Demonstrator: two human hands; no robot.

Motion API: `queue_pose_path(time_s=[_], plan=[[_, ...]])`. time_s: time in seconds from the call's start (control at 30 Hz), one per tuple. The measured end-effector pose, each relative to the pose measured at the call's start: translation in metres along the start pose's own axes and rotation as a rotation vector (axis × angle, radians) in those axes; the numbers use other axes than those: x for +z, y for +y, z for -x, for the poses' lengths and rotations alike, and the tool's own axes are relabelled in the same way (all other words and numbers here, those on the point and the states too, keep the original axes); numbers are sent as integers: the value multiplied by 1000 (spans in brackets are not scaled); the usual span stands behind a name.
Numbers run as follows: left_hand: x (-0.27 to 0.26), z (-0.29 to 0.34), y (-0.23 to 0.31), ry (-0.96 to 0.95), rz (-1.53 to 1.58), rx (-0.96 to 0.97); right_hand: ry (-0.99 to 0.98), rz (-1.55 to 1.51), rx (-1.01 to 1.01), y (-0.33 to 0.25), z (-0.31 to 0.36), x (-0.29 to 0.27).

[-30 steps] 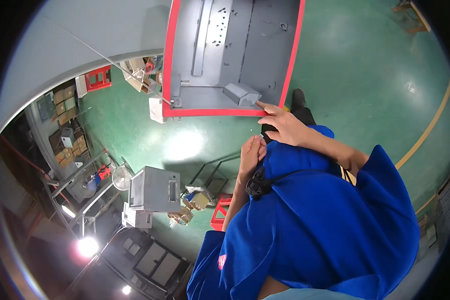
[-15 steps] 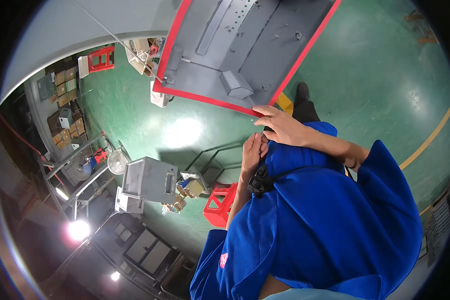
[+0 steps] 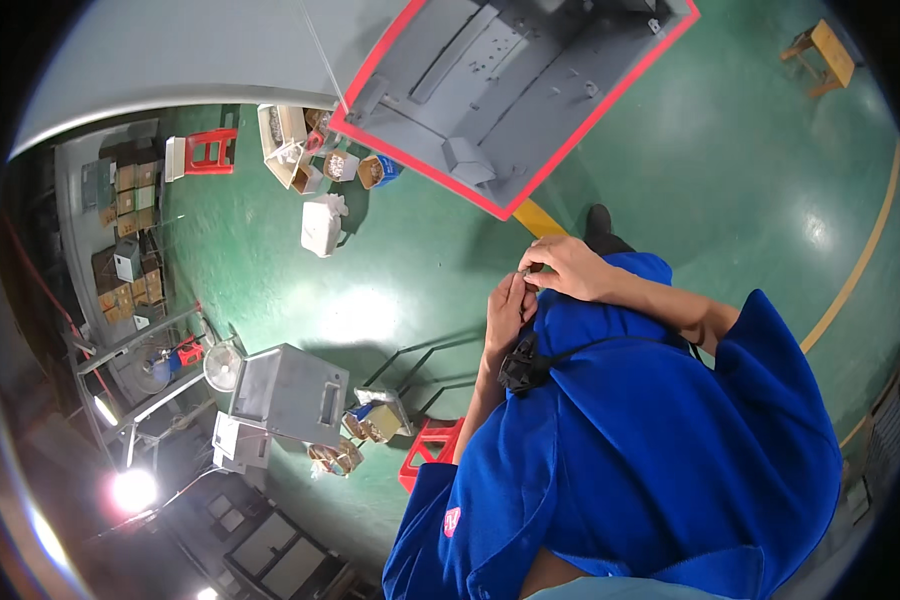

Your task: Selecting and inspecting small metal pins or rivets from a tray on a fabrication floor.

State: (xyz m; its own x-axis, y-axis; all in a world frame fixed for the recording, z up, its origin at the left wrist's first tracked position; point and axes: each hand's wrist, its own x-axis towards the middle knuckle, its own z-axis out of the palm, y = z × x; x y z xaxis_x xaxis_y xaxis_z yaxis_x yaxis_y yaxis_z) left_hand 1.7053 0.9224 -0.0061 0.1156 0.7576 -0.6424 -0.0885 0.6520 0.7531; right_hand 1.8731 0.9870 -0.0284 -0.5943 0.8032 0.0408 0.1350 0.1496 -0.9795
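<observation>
My right hand [image 3: 572, 270] and my left hand [image 3: 506, 312] meet in front of my waist. The fingertips of both are pinched together around something too small to make out. Just beyond them stands a large grey metal cabinet [image 3: 425, 173] with a red edge strip, its inside facing up in the view. Small fittings and an angled metal piece [image 3: 466, 160] sit inside it. Neither hand touches the cabinet. A black device [image 3: 522, 366] with a cable hangs at the front of my blue jacket [image 3: 650, 440].
Small boxes of parts [image 3: 341, 166] and a white container [image 3: 322, 226] lie left of the cabinet. A grey metal box [image 3: 288, 395], a red stool [image 3: 430, 452] and a fan [image 3: 223, 366] stand to my left. A wooden stool [image 3: 826, 58] is at far right.
My right hand has drawn back from the cabinet's red edge and joined my left at the fingertips. The cabinet sits higher in view, showing more floor and boxes beside it.
</observation>
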Motion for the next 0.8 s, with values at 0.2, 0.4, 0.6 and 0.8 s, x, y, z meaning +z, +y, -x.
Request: queue_pose_path(time_s=[0.2,0.4,0.6,0.8], plan=[[-20,30,-30,56,142,71,-21,-35,-8,-18,10,36],[-61,64,-66,48,248,-86,-126,31,-121,-35,18,90],[-87,96,-102,21,492,-106,-276,183,-382,-44,26,147],[-110,135,-140,33,472,208,-405,234,-440,-48,36,200]])
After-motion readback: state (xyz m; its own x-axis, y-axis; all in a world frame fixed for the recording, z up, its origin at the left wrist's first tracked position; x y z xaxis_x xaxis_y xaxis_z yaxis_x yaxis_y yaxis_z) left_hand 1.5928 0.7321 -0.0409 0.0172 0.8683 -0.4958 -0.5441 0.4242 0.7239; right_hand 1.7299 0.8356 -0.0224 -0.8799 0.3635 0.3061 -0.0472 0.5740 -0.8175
